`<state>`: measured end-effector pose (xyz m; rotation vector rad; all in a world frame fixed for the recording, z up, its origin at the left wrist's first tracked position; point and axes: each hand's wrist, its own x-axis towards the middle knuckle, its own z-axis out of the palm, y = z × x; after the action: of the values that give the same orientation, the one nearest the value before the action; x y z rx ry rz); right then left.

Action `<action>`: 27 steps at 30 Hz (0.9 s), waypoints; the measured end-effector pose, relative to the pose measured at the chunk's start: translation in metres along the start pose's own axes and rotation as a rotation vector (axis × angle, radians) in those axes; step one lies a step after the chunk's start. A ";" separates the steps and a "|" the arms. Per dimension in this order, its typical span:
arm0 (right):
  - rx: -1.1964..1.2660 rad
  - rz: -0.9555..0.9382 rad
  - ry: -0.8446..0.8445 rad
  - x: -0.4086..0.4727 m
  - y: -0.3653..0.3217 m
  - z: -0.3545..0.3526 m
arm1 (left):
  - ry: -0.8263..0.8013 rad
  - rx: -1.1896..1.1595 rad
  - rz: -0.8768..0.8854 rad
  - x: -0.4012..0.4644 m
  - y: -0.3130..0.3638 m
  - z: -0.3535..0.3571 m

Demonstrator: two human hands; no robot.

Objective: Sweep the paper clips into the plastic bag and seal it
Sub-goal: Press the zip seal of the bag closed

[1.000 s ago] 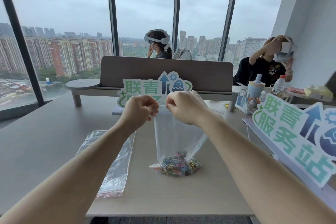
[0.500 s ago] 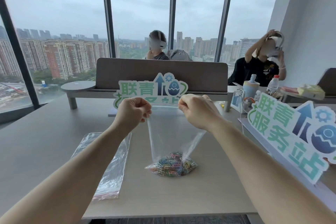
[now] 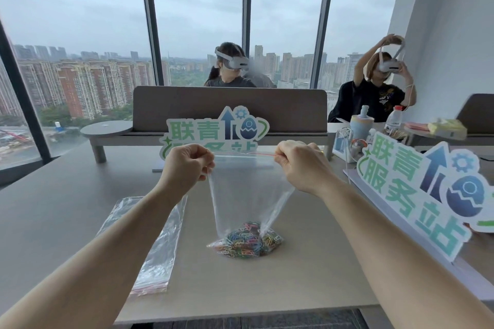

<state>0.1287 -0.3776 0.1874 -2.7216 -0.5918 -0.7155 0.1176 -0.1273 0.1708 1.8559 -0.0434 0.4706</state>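
My left hand and right hand cover the plastic bag's 2 top corners; whether its strip is closed, can't tell.

Premises: an office on a high floor. Floor-to-ceiling windows with dark frames overlook residential tower blocks and trees far below. A long grey-brown shared desk carries a padded divider panel between facing seats. Two people sit on the far side wearing white headsets. Standing cut-out signs with green Chinese lettering, a bottle and small desk clutter occupy the right end.
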 end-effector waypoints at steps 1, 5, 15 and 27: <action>-0.005 0.004 0.002 -0.001 0.002 0.000 | 0.000 -0.003 -0.002 0.000 0.000 0.000; -0.015 0.031 0.018 -0.006 0.011 0.000 | 0.010 -0.011 -0.011 0.000 -0.002 -0.002; 0.044 0.112 0.060 -0.016 0.028 0.000 | 0.035 -0.037 -0.052 0.001 -0.008 -0.004; 0.085 0.171 0.147 -0.019 0.036 0.003 | 0.050 -0.045 -0.044 -0.001 -0.009 0.000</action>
<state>0.1307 -0.4139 0.1692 -2.5756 -0.3433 -0.8179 0.1188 -0.1249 0.1626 1.7972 0.0201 0.4818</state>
